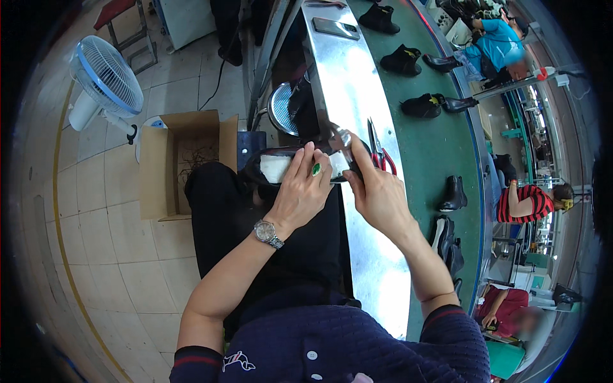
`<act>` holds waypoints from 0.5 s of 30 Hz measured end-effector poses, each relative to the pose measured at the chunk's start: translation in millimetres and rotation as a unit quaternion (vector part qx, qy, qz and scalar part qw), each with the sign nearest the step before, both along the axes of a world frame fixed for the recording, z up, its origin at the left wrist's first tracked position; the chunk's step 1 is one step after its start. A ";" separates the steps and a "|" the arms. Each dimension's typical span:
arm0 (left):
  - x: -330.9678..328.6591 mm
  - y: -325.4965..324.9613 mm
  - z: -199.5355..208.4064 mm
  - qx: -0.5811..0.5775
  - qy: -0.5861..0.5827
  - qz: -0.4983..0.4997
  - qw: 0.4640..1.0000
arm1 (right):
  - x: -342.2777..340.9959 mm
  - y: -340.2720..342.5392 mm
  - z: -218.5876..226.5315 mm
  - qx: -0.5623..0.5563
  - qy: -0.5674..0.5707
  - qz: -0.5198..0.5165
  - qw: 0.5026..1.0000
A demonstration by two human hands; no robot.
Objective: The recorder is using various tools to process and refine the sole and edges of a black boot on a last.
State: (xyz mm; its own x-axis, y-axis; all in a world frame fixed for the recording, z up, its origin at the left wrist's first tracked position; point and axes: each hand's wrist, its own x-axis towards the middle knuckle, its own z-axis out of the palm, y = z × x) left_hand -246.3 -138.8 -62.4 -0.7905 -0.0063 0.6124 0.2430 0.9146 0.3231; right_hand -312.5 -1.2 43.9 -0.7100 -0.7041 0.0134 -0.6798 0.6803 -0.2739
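A black shoe [253, 171] lies across my lap against the bench, a white surface [274, 168] showing on its upper side. My left hand [301, 190], with a green ring and a wristwatch [265, 232], holds the shoe, its fingers laid over the white part and its thumb hidden. Closed around a shiny metal tool [341, 139], my right hand [382, 199] is at the shoe's right end. The tool's exact kind is unclear. Red-handled pliers or cutters [379, 150] lie on the bench just beyond my right hand.
A metal bench [377, 274] runs along my right, with a phone [335, 28] at its far end. Beyond it, a green conveyor [424, 147] carries several black shoes. An open cardboard box [153, 175] and a fan [105, 80] stand left. Other people [527, 201] sit across the line.
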 end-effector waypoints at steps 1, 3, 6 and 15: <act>0.2 -0.7 1.3 0.000 -0.001 0.004 1.000 | 0.5 -0.3 -6.2 0.000 -0.001 0.004 1.000; -3.7 -3.1 24.0 0.066 -0.081 -0.016 0.994 | 1.3 4.1 -19.6 0.081 -0.013 -0.023 0.996; -4.7 -25.5 38.8 0.066 -0.183 0.007 0.981 | -0.7 0.3 -13.3 0.093 -0.020 -0.025 0.995; 14.4 -32.4 20.5 -0.168 -0.098 0.024 0.980 | 8.1 -21.0 4.0 -0.047 0.043 -0.012 0.998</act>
